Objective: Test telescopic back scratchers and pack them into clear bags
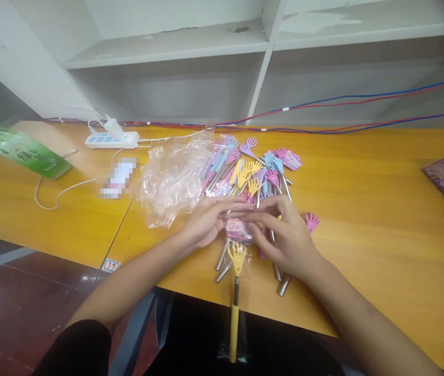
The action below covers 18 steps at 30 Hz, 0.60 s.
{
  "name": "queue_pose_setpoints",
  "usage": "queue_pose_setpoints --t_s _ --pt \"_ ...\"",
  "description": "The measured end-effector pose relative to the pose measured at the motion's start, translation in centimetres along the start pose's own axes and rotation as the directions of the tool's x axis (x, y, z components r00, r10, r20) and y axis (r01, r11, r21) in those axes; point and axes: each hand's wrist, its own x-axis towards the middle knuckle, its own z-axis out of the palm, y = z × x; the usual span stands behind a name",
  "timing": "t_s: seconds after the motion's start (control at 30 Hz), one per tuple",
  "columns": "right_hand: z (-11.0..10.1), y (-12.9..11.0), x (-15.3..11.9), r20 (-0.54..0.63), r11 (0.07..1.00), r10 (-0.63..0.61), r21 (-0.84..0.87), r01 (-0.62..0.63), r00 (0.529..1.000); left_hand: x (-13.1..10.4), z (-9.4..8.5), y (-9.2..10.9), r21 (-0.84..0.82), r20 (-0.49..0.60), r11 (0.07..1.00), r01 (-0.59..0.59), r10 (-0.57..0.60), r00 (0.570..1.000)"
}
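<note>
A yellow back scratcher (234, 318) with a hand-shaped head hangs head-up inside a clear plastic bag (247, 292), its lower end past the table's front edge. A pink printed card (239, 230) shows at the upper part of the bag, just above the scratcher's head. My left hand (212, 219) has its fingers stretched forward along the bag's top, with the thumb lower. From the other side my right hand (284, 235) grips the bag's top with bent fingers and thumb. Part of the bag's upper edge is hidden by my fingers.
Behind my hands lie several loose back scratchers (255, 185) in yellow, blue, pink and purple. Clear bags (172, 177) are heaped to their left. A phone (119, 177), a power strip (128, 139) and a green bottle (30, 154) stand farther left. Shelving (167, 55) rises behind the table.
</note>
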Motion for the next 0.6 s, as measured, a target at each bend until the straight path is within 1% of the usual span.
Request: queue_pose_setpoints --t_s 0.03,0.07,0.1,0.17,0.23,0.27,0.3,0.37,0.43,0.53,0.6 --pt "0.05 -0.05 -0.08 -0.025 0.997 0.077 0.033 -0.077 0.997 -0.01 0.02 0.05 -0.002 0.013 1.000 -0.011 0.011 1.000" --pt "0.14 -0.10 -0.16 -0.030 0.980 0.176 0.098 -0.172 0.984 -0.03 0.03 0.11 -0.005 0.032 1.000 -0.026 0.026 0.999" --pt "0.25 -0.16 -0.22 0.001 0.942 0.284 0.188 -0.280 0.959 -0.05 0.03 0.18 -0.001 0.053 0.999 -0.049 0.049 0.997" --pt "0.51 -0.28 -0.23 0.128 0.801 0.456 0.372 -0.469 0.880 -0.10 0.02 0.29 0.032 0.084 0.993 -0.115 0.112 0.990" --pt "0.72 -0.39 -0.07 0.228 0.652 0.540 0.495 -0.574 0.810 -0.14 -0.05 0.34 0.095 0.083 0.979 -0.181 0.173 0.981" --pt "0.77 -0.45 0.06 0.254 0.602 0.557 0.533 -0.595 0.791 -0.14 -0.11 0.33 0.127 0.074 0.971 -0.202 0.194 0.978" --pt "0.79 -0.50 0.19 0.266 0.571 0.561 0.562 -0.599 0.784 -0.13 -0.17 0.30 0.155 0.069 0.964 -0.216 0.208 0.976" --pt "0.70 -0.65 0.41 0.298 0.542 0.543 0.590 -0.598 0.785 -0.10 -0.29 0.22 0.194 0.078 0.954 -0.229 0.218 0.973" --pt "0.49 -0.85 0.51 0.317 0.532 0.532 0.596 -0.602 0.785 -0.12 -0.36 0.16 0.211 0.110 0.944 -0.255 0.236 0.965" --pt "0.14 -1.01 0.47 0.302 0.499 0.553 0.625 -0.600 0.776 -0.32 -0.32 0.20 0.266 0.151 0.916 -0.300 0.268 0.951" --pt "0.04 -0.88 0.40 0.264 0.487 0.567 0.656 -0.576 0.780 -0.46 -0.28 0.23 0.336 0.163 0.892 -0.303 0.262 0.951"
